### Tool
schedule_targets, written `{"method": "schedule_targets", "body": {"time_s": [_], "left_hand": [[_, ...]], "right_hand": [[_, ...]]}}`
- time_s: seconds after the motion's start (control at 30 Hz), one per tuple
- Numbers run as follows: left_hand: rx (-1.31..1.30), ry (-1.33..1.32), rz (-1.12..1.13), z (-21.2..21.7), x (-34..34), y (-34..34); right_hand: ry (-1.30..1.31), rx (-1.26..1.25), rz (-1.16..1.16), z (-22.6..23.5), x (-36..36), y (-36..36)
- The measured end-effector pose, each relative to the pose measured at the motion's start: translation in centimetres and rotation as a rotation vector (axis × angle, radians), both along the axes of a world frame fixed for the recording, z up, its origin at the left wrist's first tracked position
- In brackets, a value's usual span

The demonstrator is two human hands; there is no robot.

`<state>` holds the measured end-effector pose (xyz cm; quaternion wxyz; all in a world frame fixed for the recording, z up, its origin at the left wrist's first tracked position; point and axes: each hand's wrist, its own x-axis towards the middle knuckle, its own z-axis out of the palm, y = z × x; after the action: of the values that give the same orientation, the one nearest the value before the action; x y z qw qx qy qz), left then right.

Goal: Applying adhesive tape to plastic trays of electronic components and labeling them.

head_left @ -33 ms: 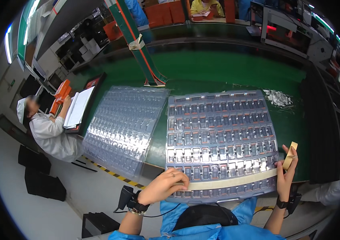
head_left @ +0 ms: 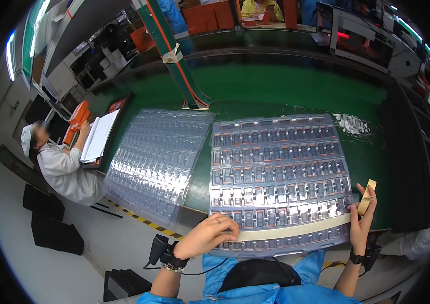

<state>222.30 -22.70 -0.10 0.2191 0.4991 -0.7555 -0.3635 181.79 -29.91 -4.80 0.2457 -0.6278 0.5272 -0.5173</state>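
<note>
A clear plastic blister tray (head_left: pixel 278 167) with rows of pockets lies in front of me, with small dark, orange-edged parts visible in many pockets. A strip of cream masking tape (head_left: pixel 293 231) stretches across its near rows. My left hand (head_left: pixel 211 236) pinches the strip's free end at the tray's left edge. At the right edge my right hand (head_left: pixel 360 227) grips the roll of masking tape (head_left: pixel 366 198), fingers closed around it, and the strip runs to this hand. Whether the strip touches the tray along its whole length I cannot tell.
Left of it lie more clear blister trays (head_left: pixel 156 162). A green post (head_left: pixel 177 66) rises from the green bench (head_left: pixel 275 83). White scraps (head_left: pixel 351 124) lie at the far right. A seated person (head_left: pixel 63 164) with papers (head_left: pixel 100 136) is at the left; a black curtain-like barrier (head_left: pixel 402 162) borders the right.
</note>
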Motion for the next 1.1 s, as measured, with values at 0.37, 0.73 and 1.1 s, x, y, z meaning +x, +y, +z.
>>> {"method": "schedule_targets", "body": {"time_s": [0.37,0.73,1.1], "left_hand": [[-0.024,-0.010,0.045,-0.9,-0.7,-0.2],[-0.251,-0.277,0.199,-3.0,-2.9,1.2],[-0.402,-0.560,-0.488,-3.0,-8.0,-2.2]], "right_hand": [[-0.018,0.016,0.014,0.2,0.0,0.0],[-0.007,0.042,0.007,0.0,-0.3,0.0],[0.066,0.024,0.007,0.7,-0.3,0.1]]}}
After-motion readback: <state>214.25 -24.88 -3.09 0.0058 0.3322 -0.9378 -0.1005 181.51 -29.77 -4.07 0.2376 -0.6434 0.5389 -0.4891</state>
